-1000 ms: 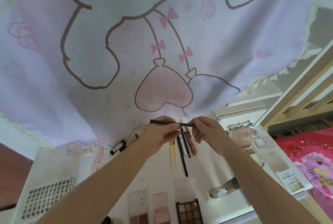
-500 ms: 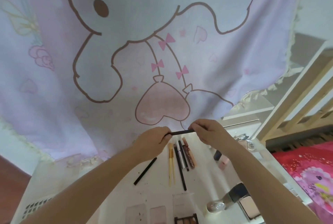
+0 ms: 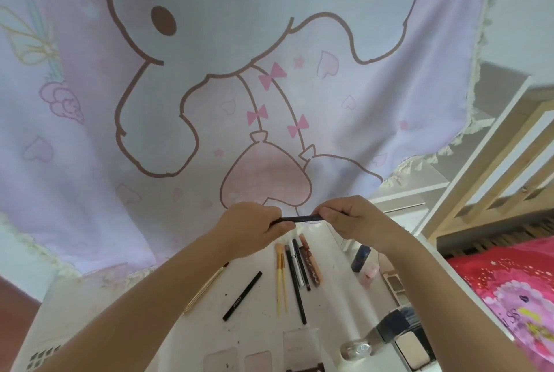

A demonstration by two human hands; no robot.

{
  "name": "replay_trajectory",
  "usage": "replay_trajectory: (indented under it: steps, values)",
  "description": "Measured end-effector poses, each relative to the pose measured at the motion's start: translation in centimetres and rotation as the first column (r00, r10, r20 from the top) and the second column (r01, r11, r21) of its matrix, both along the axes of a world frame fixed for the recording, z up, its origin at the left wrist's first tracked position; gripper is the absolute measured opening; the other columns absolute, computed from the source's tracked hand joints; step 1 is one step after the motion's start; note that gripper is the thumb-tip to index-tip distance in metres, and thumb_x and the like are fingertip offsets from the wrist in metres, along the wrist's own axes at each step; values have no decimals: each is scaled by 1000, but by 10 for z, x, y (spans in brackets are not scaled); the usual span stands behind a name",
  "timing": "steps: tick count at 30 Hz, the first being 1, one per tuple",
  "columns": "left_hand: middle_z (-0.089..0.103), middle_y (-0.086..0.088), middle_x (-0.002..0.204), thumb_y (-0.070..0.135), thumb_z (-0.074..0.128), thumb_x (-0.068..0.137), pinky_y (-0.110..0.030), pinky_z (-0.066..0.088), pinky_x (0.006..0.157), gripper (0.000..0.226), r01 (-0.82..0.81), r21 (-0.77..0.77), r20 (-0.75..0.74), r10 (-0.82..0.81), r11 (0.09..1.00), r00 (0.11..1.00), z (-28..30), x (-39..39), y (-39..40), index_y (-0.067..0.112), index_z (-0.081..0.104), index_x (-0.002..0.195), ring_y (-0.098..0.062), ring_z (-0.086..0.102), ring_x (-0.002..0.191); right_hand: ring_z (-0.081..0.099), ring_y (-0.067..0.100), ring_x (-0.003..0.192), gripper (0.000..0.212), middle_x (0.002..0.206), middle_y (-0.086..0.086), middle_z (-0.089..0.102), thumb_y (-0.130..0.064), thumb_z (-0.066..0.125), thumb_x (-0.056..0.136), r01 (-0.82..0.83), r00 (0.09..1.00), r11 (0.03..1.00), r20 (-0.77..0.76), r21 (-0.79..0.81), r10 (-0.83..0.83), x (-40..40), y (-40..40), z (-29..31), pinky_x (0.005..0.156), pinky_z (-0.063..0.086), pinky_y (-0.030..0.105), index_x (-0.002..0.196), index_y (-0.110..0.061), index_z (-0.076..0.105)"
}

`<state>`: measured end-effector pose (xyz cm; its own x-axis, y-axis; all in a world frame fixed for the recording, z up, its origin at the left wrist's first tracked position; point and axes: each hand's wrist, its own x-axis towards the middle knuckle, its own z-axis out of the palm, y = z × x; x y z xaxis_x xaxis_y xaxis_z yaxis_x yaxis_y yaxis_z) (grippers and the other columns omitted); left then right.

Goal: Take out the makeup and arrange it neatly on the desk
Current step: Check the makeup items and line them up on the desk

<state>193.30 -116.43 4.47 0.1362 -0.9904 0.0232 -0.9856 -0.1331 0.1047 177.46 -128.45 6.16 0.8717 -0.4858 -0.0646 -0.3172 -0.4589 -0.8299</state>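
We hold a thin black makeup pencil level above the white desk, our left hand curled around one end and our right hand pinching the other. Below lie slim sticks in a row: a yellow-handled brush, a long black liner and a glossy brown tube. A separate black pen rests aslant to the left.

Two hands, seven pencils, two yellow brushes, two small bottles, three palettes
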Motion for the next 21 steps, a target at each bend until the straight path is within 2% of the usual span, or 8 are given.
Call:
replay_trajectory:
  steps: [3, 5, 8, 10, 12, 15, 19, 21]
  values:
    - [34, 11, 59, 46, 29, 96, -13, 28, 51, 35, 3, 26, 11, -3, 1000, 1000, -1, 1, -3, 19, 41, 79, -2, 32, 50, 26, 4, 42, 27, 57, 5, 34, -15, 45, 94, -4, 1000, 1000, -4, 0, 4, -4, -1, 0, 46, 26, 15, 84, -7, 69]
    - [33, 10, 59, 46, 28, 96, -14, 28, 51, 35, 17, 43, 8, -18, 999, 1000, -2, -1, -5, 19, 39, 77, -2, 32, 50, 27, 4, 41, 29, 59, 8, 34, -14, 44, 95, -11, 1000, 999, -18, -43, 11, -4, -1, -3, 45, 26, 12, 92, 7, 63]
    - [34, 9, 58, 45, 28, 97, -13, 27, 51, 39, -2, 66, -35, 5, 998, 999, -4, 8, -2, 24, 32, 64, -3, 32, 50, 30, 3, 40, 23, 48, -6, 38, -12, 48, 93, 47, 998, 998, 51, -39, -45, -13, -5, -2, 44, 26, 10, 84, 1, 65]
    - [35, 8, 58, 42, 30, 97, -13, 27, 51, 41, -129, 93, -112, 139, 987, 984, -9, 32, 12, 25, 31, 60, -3, 33, 51, 27, 1, 36, 18, 38, -8, 35, -7, 52, 89, 222, 949, 967, 200, 123, -243, -33, -21, 3, 41, 22, 11, 76, -7, 64]
    - [36, 7, 59, 42, 31, 97, -13, 27, 52, 42, -257, 123, -125, 272, 958, 954, -17, 56, 29, 24, 32, 60, -4, 34, 52, 24, 3, 36, 26, 36, -8, 30, -1, 44, 92, 314, 894, 927, 264, 207, -362, -52, -37, 4, 40, 21, 12, 76, -10, 63]
    - [39, 7, 60, 43, 33, 96, -15, 31, 54, 40, -287, 115, -110, 300, 951, 948, -29, 59, 33, 20, 38, 64, -5, 36, 52, 24, 4, 37, 33, 37, -8, 29, 0, 39, 94, 294, 919, 934, 209, 204, -335, -49, -37, -7, 40, 21, 13, 76, -12, 64]
    - [41, 10, 60, 40, 36, 96, -15, 35, 55, 31, -155, 44, -173, 160, 987, 972, -31, 30, 21, 16, 48, 80, -3, 39, 51, 24, 6, 38, 34, 38, -9, 31, -1, 40, 94, 199, 955, 948, 169, 249, -245, -25, -20, -23, 41, 20, 17, 75, -15, 64]
    - [45, 9, 63, 40, 38, 96, -19, 42, 60, 31, -135, -12, -186, 131, 991, 974, -29, 22, 19, 15, 55, 91, -7, 44, 54, 25, 7, 38, 33, 39, -8, 32, -2, 40, 94, 153, 968, 957, 157, 246, -195, -20, -15, -25, 43, 21, 17, 76, -16, 64]
